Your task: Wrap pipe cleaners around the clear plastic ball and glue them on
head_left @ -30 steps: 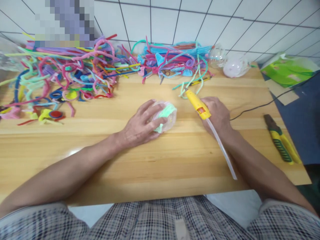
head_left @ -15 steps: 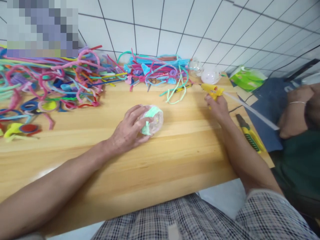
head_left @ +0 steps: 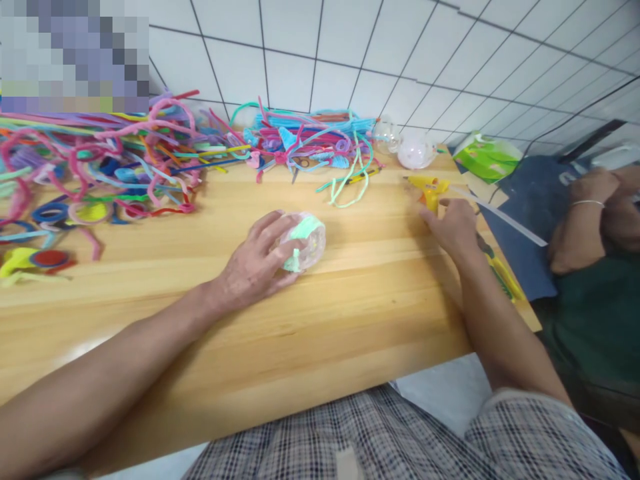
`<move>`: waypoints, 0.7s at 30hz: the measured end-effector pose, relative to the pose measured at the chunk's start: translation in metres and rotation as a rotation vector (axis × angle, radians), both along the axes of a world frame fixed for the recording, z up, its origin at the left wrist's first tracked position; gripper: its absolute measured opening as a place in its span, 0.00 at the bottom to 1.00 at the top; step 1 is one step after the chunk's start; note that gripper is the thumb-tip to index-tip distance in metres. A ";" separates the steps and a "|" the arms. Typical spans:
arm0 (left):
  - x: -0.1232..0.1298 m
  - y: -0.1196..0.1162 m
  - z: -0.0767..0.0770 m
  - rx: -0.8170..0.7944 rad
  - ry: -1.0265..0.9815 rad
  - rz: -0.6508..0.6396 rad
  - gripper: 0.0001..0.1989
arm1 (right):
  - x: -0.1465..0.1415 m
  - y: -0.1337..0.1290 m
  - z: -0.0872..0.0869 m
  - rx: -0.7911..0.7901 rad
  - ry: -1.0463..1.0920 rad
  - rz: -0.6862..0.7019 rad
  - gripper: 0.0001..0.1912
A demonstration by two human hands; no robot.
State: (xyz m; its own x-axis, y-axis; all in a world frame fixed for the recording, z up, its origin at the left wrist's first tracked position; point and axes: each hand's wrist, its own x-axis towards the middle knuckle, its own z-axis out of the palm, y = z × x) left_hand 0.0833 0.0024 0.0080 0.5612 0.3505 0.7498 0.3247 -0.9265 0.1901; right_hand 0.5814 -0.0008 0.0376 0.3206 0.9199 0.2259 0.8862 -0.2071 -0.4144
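Note:
My left hand (head_left: pixel 255 263) is wrapped around a clear plastic ball (head_left: pixel 316 247), holding it against the wooden table. Mint-green fuzzy pieces (head_left: pixel 306 228) show on the ball, partly covered by my fingers. Farther right, a yellow glue gun (head_left: pixel 430 185) rests on the table with its nozzle pointing left. Just beside its handle is my right hand (head_left: pixel 454 227), thumb and fingers apart, with the thumb close to the handle. Behind that hand, a white stick (head_left: pixel 505 217) extends to the right. My right forearm partly hides a yellow-green utility knife (head_left: pixel 505 277).
Pipe cleaners in many colours (head_left: pixel 115 160) pile up at the left, and a bundle (head_left: pixel 310 137) lies by the tiled wall. Two clear balls (head_left: pixel 416 150) stand at the back. A green packet (head_left: pixel 487 157) is at the far right corner, near another person's arm (head_left: pixel 580 227).
My right hand has loosened from the glue gun's handle and shifted right, now covering more of the utility knife. My left hand keeps the ball in place. The view has moved slightly.

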 end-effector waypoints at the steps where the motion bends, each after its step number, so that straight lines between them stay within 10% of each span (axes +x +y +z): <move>1: 0.001 -0.001 0.001 0.011 0.008 -0.012 0.29 | -0.010 -0.015 0.007 0.008 -0.023 -0.026 0.18; 8: 0.001 -0.004 0.006 0.043 0.041 -0.014 0.28 | -0.119 -0.069 0.048 0.085 0.182 0.356 0.08; 21: -0.001 0.002 0.001 -0.061 -0.032 0.028 0.33 | -0.113 0.059 -0.003 0.109 0.293 0.238 0.01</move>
